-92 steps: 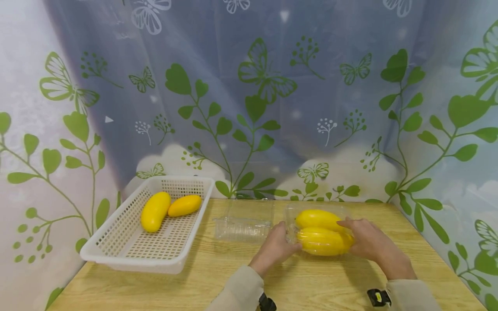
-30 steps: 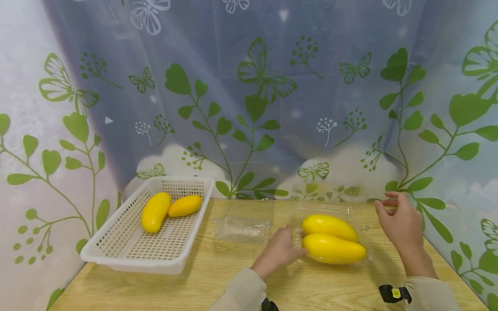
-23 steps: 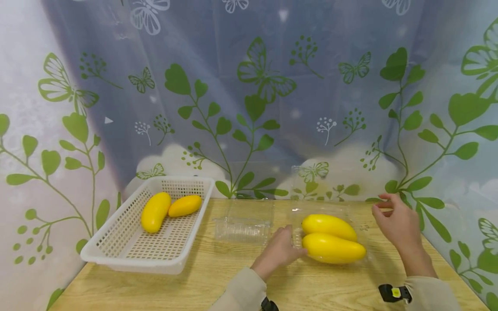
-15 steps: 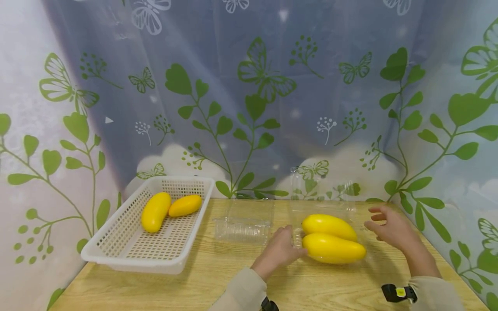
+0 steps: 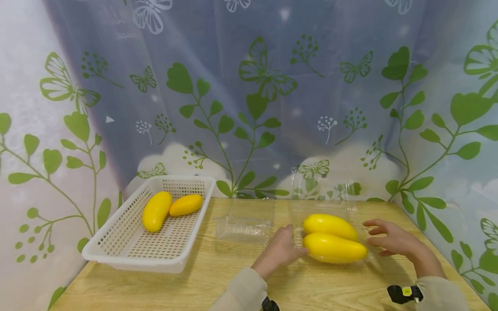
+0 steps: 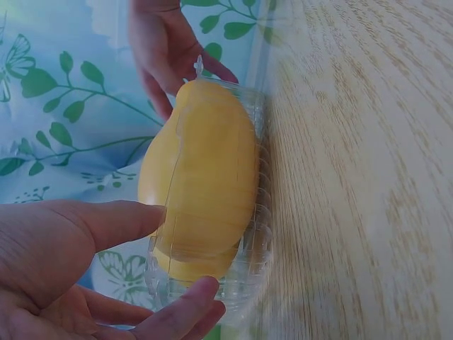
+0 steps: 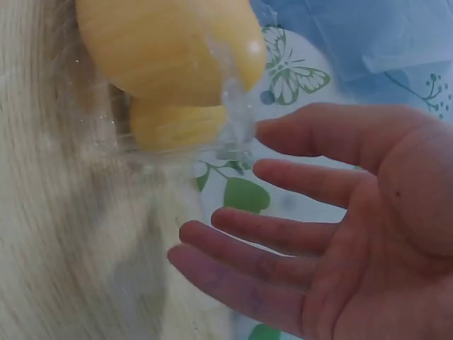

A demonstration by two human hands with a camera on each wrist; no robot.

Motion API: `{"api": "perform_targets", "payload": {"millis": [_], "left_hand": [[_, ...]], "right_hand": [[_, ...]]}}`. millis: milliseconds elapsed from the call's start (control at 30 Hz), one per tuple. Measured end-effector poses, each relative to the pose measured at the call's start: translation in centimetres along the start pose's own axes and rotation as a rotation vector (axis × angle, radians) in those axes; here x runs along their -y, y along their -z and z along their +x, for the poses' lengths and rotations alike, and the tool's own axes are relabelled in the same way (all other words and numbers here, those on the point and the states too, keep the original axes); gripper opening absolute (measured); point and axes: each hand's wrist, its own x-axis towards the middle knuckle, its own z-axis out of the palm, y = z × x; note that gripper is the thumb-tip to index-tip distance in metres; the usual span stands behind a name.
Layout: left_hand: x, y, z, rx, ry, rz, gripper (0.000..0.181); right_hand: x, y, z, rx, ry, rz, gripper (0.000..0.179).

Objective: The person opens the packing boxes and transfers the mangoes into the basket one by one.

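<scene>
We reckon filling's done: left fingers (image 6: pixel 177 313) spread against clear box (image 5: pixel 297 237), right fingers (image 7: pixel 283 236) spread beside it, lid (image 5: pixel 324 185) likely needs folding next.

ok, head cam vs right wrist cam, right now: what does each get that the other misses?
Head only: the white basket with its larger yellow fruit and smaller yellow fruit, the spare clear container, and the left hand.

Right wrist only: the palm side of the right hand, with all its fingers spread.

Both: the right hand, the two yellow fruits in the filled clear container, the wood-grain table and the printed backdrop.
</scene>
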Motion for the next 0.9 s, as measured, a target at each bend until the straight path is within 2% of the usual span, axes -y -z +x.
{"api": "perform_targets", "payload": {"millis": [200,333,467,700,900], "left_hand": [[0.0,0.0,0.0,-0.002,-0.002,-0.007,0.088],[0.0,0.0,0.0,-0.007,-0.006,0.006,0.088],[0.0,0.0,0.0,-0.011,-0.009,0.013,0.087],[-0.1,0.0,-0.1,-0.001,0.001,-0.003,0.087],[-0.1,0.1,-0.2,0.003,0.001,-0.017,0.087]], "right_hand": [[-1.4,-0.4,0.4,0.069,0.021,0.165,0.083],[-2.2,-0.8,0.6,0.122,0.058,0.234,0.086],[-2.3,-1.0,0.8,0.138,0.082,0.26,0.089],[-2.2,-1.4,1.1,0.137,0.045,0.282,0.095],[-2.1,-1.6,1.2,0.13,0.031,0.281,0.093]]}}
